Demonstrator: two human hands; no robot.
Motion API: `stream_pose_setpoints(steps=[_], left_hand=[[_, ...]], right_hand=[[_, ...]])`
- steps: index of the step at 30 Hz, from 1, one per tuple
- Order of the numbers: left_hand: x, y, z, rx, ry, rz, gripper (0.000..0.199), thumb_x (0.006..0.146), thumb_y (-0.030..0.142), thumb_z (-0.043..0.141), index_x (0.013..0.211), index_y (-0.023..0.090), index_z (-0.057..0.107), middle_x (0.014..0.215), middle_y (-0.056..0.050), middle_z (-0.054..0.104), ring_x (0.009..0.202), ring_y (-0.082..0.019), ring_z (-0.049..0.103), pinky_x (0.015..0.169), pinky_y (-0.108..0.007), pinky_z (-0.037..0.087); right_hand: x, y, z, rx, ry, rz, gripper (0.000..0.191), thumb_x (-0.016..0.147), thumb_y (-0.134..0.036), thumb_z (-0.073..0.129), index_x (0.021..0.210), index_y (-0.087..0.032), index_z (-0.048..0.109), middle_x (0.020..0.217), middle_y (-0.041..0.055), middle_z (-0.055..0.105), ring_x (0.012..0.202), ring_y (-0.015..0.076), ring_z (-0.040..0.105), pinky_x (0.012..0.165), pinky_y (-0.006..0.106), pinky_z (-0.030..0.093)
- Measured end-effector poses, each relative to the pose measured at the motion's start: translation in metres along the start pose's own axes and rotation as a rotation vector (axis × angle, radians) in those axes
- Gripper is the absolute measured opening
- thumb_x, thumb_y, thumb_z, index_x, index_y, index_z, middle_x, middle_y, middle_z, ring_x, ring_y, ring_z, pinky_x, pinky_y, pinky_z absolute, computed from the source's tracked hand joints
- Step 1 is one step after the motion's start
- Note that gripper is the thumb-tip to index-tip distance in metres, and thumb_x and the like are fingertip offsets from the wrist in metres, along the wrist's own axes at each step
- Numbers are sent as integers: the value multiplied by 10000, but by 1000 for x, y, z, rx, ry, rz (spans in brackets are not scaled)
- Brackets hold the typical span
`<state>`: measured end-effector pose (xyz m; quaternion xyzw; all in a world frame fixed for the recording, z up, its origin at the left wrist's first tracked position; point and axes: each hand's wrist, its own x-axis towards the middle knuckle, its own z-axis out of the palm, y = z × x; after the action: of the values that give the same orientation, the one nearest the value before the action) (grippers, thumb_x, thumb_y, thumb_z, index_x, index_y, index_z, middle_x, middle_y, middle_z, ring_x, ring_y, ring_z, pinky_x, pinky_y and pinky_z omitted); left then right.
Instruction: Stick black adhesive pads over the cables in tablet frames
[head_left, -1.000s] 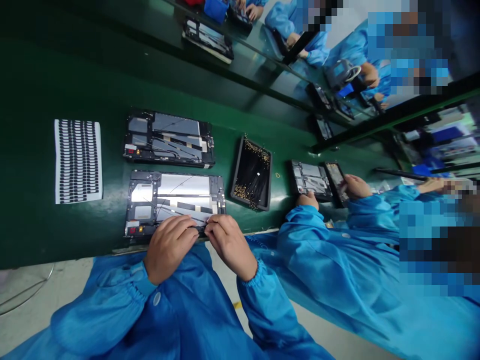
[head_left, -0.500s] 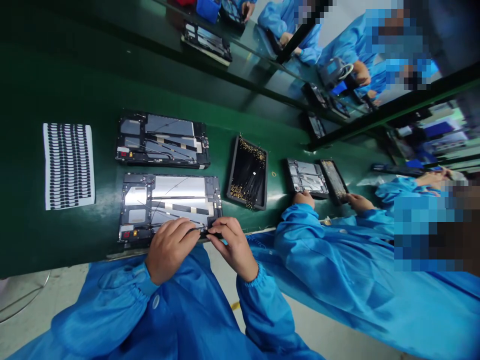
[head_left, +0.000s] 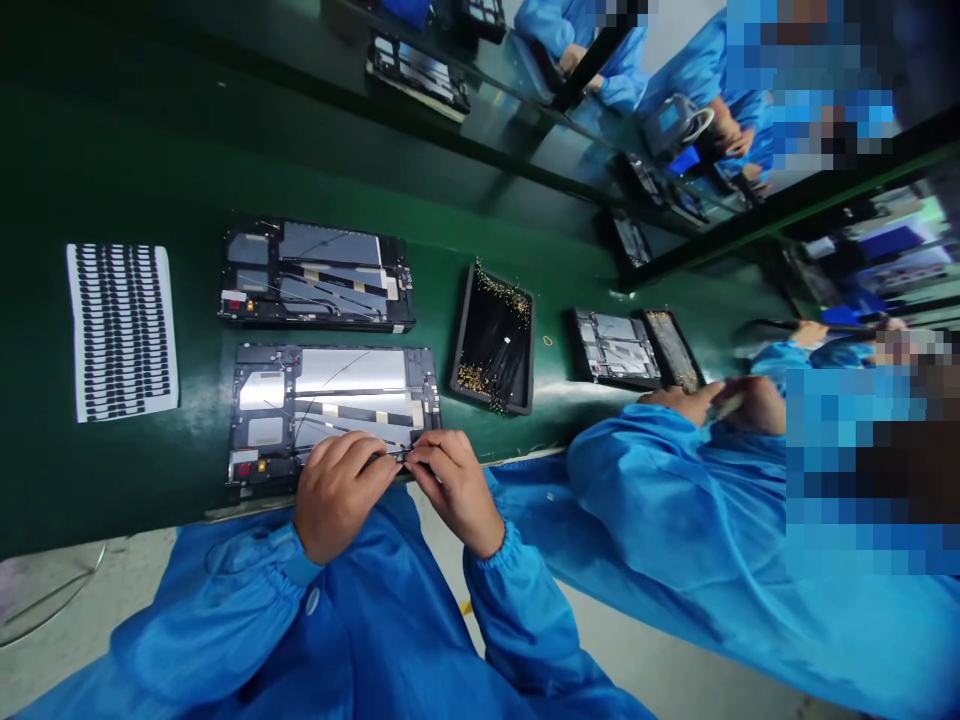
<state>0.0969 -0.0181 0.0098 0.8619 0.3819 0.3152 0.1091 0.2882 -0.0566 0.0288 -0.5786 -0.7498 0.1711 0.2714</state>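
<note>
In front of me lies an opened tablet-like device [head_left: 352,372], its silver battery panels, dark flat strips and thin black cables exposed. Over its near edge, towards the right corner, my left hand [head_left: 341,492] is bent, fingertips pressed together. My right hand [head_left: 459,490] pinches at the same spot, its thumb and forefinger almost touching the left fingertips. Whatever small part sits between the fingers is hidden. A second opened device [head_left: 330,245] lies just behind the first. To the right stands a black tray [head_left: 453,360] of thin black cables with gold-coloured ends.
A white sheet of black-and-white stickers [head_left: 126,330] lies at left on the green table [head_left: 150,470]. Further right are a yellow ring [head_left: 547,341], another opened device [head_left: 615,345] and a second tray [head_left: 684,350], beside a co-worker's sleeve [head_left: 637,460]. A glass shelf runs along the back.
My right hand has shifted slightly left, bringing its fingertips closer to my left hand's. The neighbouring co-worker's hands have left the device and tray and come together nearer the body.
</note>
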Motion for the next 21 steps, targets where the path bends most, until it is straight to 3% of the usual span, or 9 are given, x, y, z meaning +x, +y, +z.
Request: stream_pose_setpoints(steps=[4,11,14,17,21], left_hand=[[0,-1,0,24,1,13,44,933,207,639,914,230,670,967,-11,712,1009,-210,632,866,-371,456],[-8,7,3,165,12,142,127,933,134,582,944,199,690,1011,-65,714,1033,-227,643,888,-375,500],[-12,14,-10,162,-25,90,158,949,160,552,1015,201,690,1101,-80,707,1090,-248,635,926,-397,514],[-1,-2,-43,75,-39,-48,260,987,267,508,1207,229,642,1350,-93,614,1203,-259,593,981,-419,518],[43,-71,-85,49,105,-382,426,984,406,482,1349,202,560,1462,-103,517,1340,-275,496,1139,-455,424]], right_hand=[[-7,0,5,-66,31,-54,140,994,-186,558,1073,-218,669,1044,87,691,972,210,623,835,376,536],[-39,-4,37,-330,183,-199,485,934,-83,582,1408,-173,526,1262,159,677,1206,284,618,986,470,562],[-39,-9,29,-299,169,-188,467,923,-114,616,1381,-178,552,1233,149,690,1153,278,643,968,478,566],[-15,-5,3,-129,99,-108,311,950,-216,618,1260,-239,641,1214,112,677,1120,254,643,954,459,554],[72,19,-16,62,156,97,339,993,-305,524,1298,-193,620,1221,134,637,1177,239,605,1029,404,499]])
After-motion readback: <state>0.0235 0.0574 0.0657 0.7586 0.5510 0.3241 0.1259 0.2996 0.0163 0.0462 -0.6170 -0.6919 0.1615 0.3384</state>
